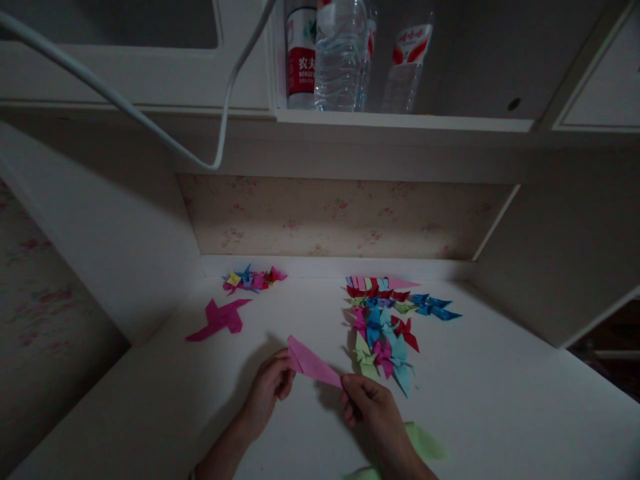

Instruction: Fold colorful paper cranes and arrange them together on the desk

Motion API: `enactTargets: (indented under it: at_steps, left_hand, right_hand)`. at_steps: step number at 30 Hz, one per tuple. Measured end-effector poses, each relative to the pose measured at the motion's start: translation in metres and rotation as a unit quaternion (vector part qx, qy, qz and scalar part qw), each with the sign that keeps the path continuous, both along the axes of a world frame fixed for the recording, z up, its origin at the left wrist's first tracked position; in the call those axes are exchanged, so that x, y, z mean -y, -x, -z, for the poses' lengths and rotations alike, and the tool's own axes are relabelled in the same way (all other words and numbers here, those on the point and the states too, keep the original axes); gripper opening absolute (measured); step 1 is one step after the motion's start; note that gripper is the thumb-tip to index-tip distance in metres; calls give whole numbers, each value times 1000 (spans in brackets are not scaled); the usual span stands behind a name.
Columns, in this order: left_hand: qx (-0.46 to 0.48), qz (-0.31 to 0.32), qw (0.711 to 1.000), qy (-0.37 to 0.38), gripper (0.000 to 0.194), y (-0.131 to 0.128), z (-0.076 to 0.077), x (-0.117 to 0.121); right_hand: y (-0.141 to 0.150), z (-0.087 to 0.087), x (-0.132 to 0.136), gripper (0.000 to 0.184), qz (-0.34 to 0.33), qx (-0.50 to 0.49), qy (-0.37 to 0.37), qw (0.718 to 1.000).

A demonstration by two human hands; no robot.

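Note:
A folded piece of pink origami paper (314,364), long and tapering, is held above the white desktop between both hands. My left hand (267,387) pinches its wider left end with fingers closed. At the narrow right end, my right hand (370,403) grips the tip between thumb and forefinger. Beneath and beside my right wrist lies light green paper (424,441), partly hidden by the forearm. Just beyond my right hand sit rows of folded paper pieces, among them a magenta one (384,357) and a pale green one (366,357).
A larger magenta folded paper figure (223,319) lies on the left of the white desk (300,440). Behind it is a small pile of colourful origami (253,279). Plastic bottles (340,60) stand on the shelf overhead, and a white cable (150,130) hangs down at the upper left.

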State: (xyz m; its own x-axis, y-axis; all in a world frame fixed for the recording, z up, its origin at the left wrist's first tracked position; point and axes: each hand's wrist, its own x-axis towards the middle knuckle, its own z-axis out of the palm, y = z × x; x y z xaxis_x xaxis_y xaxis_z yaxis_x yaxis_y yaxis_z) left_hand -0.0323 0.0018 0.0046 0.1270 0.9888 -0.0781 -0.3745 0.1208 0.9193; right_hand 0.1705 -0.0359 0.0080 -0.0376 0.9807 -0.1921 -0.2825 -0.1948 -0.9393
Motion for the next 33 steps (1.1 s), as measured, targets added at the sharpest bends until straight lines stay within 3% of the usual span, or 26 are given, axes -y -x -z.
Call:
enactTargets:
  at_steps: [2,6,10,15,21,33]
  left_hand:
    - [-7,-16,1000,7,12,1,2,-1]
    - [1,-41,999,16,27,4,6,-2]
    - [22,-35,999,10,28,6,3,-1]
    - [32,-43,998,34,30,6,-6,0]
    - [-29,-65,997,24,42,4,-2,0]
    - [-113,-12,993,-32,24,3,3,-2]
  right_hand:
    - [0,-3,1,37,5,-13,7,1000]
    - [0,-16,3,40,14,-27,11,999]
    - [1,-23,3,38,34,-19,-3,999]
    - [-2,-10,0,37,62,3,-22,998]
    - [-10,8,-7,36,84,8,-32,996]
    - [-9,1,-5,41,109,13,-27,994]
